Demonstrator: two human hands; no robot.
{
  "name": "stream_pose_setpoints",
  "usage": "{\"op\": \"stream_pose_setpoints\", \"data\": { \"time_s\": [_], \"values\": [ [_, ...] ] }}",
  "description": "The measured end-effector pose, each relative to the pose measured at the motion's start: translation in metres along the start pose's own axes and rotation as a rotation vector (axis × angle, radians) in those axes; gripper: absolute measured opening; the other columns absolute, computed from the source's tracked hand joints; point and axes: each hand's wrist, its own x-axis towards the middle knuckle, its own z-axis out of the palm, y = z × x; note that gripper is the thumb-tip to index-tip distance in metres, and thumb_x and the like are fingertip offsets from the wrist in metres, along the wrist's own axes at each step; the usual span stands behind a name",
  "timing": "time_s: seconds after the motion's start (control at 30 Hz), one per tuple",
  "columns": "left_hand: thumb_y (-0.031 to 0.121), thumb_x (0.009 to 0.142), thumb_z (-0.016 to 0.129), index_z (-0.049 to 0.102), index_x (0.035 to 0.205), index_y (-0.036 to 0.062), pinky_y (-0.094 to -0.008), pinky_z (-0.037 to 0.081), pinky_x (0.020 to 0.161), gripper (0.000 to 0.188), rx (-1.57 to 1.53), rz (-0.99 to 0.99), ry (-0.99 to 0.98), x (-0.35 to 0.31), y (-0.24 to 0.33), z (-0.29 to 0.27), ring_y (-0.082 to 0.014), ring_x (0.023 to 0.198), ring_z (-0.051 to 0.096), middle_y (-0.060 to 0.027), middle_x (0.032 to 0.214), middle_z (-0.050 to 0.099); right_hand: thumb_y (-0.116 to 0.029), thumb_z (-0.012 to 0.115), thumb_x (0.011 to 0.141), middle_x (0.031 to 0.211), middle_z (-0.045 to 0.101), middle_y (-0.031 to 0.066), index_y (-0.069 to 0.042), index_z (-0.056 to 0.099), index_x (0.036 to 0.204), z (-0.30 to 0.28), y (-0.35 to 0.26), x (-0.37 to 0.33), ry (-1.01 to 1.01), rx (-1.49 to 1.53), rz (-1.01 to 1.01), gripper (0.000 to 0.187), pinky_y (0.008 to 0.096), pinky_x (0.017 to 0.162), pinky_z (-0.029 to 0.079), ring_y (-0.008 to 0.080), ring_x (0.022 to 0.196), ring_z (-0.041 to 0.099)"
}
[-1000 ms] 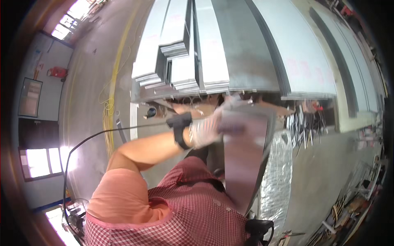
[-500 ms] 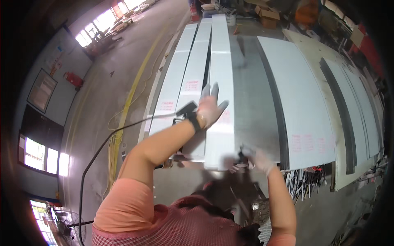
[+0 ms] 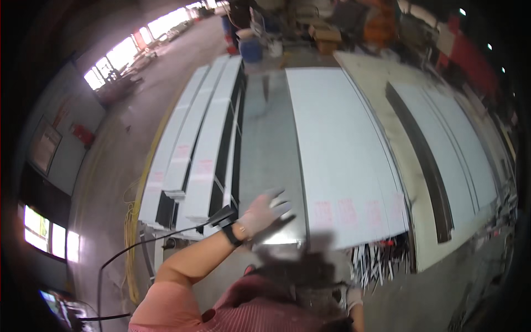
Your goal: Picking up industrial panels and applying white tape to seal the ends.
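My left hand (image 3: 263,214), in a pale glove with grey fingertips, hovers over the near end of a grey work surface (image 3: 269,149). Its fingers are apart and hold nothing. A black band (image 3: 232,234) circles that wrist, and a black block on a cable (image 3: 220,217) shows beside it. Left of the hand lie stacks of long white panels (image 3: 217,119) with pink print. To its right is a wide stack of white sheets (image 3: 343,144). My gloved right hand (image 3: 354,297) is low near my body; its fingers are blurred and partly hidden, so any held thing cannot be made out.
Many thin strips (image 3: 376,263) stick out below the wide sheets' near edge. Farther right, a pale board (image 3: 381,105) carries more panels and a dark strip (image 3: 423,160). A blue barrel (image 3: 250,50) and a cardboard box (image 3: 325,37) stand at the back. Yellow cord (image 3: 131,249) lies on the left floor.
My view has shifted right. My left hand has come off the white panels, back toward me and over the grey surface. My right hand has dropped from the bench edge toward my body.
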Motion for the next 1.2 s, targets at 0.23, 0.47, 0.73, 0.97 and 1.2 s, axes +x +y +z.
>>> {"op": "stream_pose_setpoints", "data": {
  "time_s": [0.23, 0.47, 0.73, 0.97, 1.2],
  "values": [
    [0.033, 0.085, 0.08, 0.042, 0.125, -0.0096, -0.0398, 0.053, 0.086, 0.07, -0.612, -0.399, -0.113, 0.047, -0.05, 0.153, -0.0265, 0.104, 0.062, -0.0219, 0.112, 0.062, -0.019, 0.048, 0.095, 0.122, 0.066, 0.0139, -0.011, 0.062, 0.125, -0.12, -0.033, -0.01, 0.231, 0.175, -0.081, 0.034, 0.0419, 0.093, 0.051, 0.0315, 0.113, 0.064],
    [0.025, 0.088, 0.077, 0.043, 0.133, -0.0069, -0.0401, 0.054, 0.085, 0.065, -0.717, -0.546, -0.09, 0.056, -0.016, 0.192, -0.0283, 0.103, 0.064, -0.0199, 0.119, 0.063, -0.016, 0.054, 0.1, 0.128, 0.06, 0.0111, 0.0, 0.055, 0.132, -0.05, -0.093, 0.083, 0.599, 1.774, 0.007, 0.036, 0.0365, 0.094, 0.052, 0.0253, 0.113, 0.061],
    [0.038, 0.094, 0.068, 0.053, 0.128, -0.0052, -0.0351, 0.05, 0.09, 0.057, -0.254, -0.512, -0.094, 0.04, -0.06, 0.194, -0.0275, 0.102, 0.066, -0.0181, 0.111, 0.07, -0.025, 0.052, 0.102, 0.134, 0.054, 0.0099, -0.001, 0.045, 0.137, -0.124, -0.141, 0.048, 0.822, 0.702, -0.047, 0.043, 0.036, 0.101, 0.048, 0.0207, 0.114, 0.057],
    [0.038, 0.089, 0.074, 0.054, 0.129, -0.0039, -0.0355, 0.052, 0.09, 0.061, -0.586, -0.517, 0.029, -0.058, -0.045, 0.227, -0.0275, 0.101, 0.067, -0.0153, 0.115, 0.069, -0.024, 0.059, 0.096, 0.13, 0.06, 0.0124, 0.006, 0.046, 0.141, -0.184, -0.08, -0.004, 0.02, 1.442, -0.113, 0.056, 0.0311, 0.103, 0.043, 0.0187, 0.117, 0.056],
    [0.031, 0.088, 0.064, 0.045, 0.137, 0.0022, -0.0381, 0.041, 0.105, 0.06, -0.57, -0.57, -0.284, -0.111, -0.065, 0.256, -0.0253, 0.124, 0.053, -0.0144, 0.133, 0.057, -0.028, 0.064, 0.092, 0.13, 0.061, 0.0164, 0.008, 0.048, 0.14, -0.211, -0.08, -0.035, -0.171, 1.098, -0.096, 0.062, 0.034, 0.105, 0.042, 0.0226, 0.121, 0.056]
  ]
}}
